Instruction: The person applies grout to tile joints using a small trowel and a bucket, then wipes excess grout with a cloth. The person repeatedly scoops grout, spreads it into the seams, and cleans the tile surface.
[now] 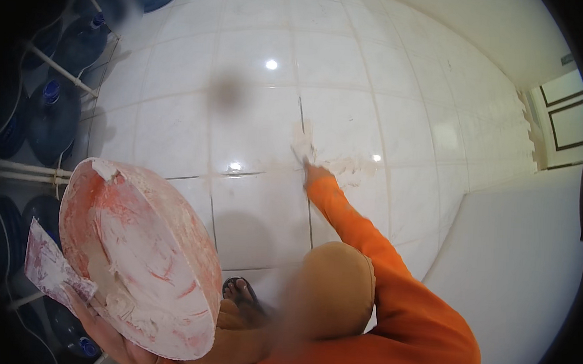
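My left hand (113,339) grips the rim of a tilted reddish bowl (184,226), smeared inside and out with pale paste. A wet lump of grout (120,305) lies in its lower part. By the thumb, a flat paste-coated spreader (44,264) sticks out past the rim. Out on the white tiled floor (257,213), my right hand (317,175) is closed on a thin scraper (299,156), its edge against the tiles at a joint crossing. Fresh grout (351,167) is smeared around it. Much of the scraper is hidden by motion and the fingers.
Large blue water bottles (54,120) lie on a white rack (60,68) along the left. A white wall or panel (511,259) rises at the right, with a panelled door (568,121) beyond. My bent knee (339,283) and sandalled foot (239,291) are close below. Some tile joints (214,217) are dark.
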`<state>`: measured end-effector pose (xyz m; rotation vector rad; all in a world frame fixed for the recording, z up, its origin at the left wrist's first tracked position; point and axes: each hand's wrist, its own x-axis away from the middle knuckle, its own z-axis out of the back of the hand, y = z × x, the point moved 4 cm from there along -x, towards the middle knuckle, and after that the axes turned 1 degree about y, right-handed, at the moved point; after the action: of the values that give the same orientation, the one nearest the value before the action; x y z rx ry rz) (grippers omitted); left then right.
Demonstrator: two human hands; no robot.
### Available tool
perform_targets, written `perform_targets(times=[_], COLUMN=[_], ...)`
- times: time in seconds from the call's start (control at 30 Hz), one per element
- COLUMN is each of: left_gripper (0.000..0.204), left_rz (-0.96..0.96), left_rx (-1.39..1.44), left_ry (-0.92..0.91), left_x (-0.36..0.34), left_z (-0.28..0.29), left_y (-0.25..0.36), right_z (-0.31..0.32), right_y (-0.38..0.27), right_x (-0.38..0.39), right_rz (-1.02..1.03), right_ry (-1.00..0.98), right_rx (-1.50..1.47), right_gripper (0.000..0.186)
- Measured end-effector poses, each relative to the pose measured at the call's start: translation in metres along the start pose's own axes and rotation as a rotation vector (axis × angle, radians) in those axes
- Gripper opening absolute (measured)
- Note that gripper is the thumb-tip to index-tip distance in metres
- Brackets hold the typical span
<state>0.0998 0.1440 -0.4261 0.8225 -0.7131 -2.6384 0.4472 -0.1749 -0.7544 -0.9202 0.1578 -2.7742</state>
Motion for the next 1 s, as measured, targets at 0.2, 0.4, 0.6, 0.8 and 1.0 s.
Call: perform_targets(times=[0.2,0.4,0.6,0.8,1.0], left_gripper=[0.098,0.094,0.097,0.095,0.089], left_rz=[-0.057,-0.123,0.055,0.193,0.126], left_rx=[-0.061,-0.077,0.037,0.405,0.253], left_ry=[-0.051,0.008,0.045,-0.053,0.015], left_x=[-0.002,-0.005,-0.014,-0.019,-0.015], left_z=[-0.005,-0.003,-0.02,-0.03,-0.017], left_y=[-0.004,-0.012,0.002,0.001,-0.002], right_z=[0.056,-0.007,-0.001,0.075,0.067], right_y=[-0.002,0.029,0.057,0.017,0.079], right_x=[-0.058,-0.004,-0.001,-0.05,-0.054], right_rz=[0.007,0.051,0.105,0.224,0.216], right_ry=[0.142,0.079,0.001,0.177,-0.108], right_rx=[-0.1,0.033,0.025,0.104,0.338], right_gripper=[0.04,0.034,0.048,0.052,0.05])
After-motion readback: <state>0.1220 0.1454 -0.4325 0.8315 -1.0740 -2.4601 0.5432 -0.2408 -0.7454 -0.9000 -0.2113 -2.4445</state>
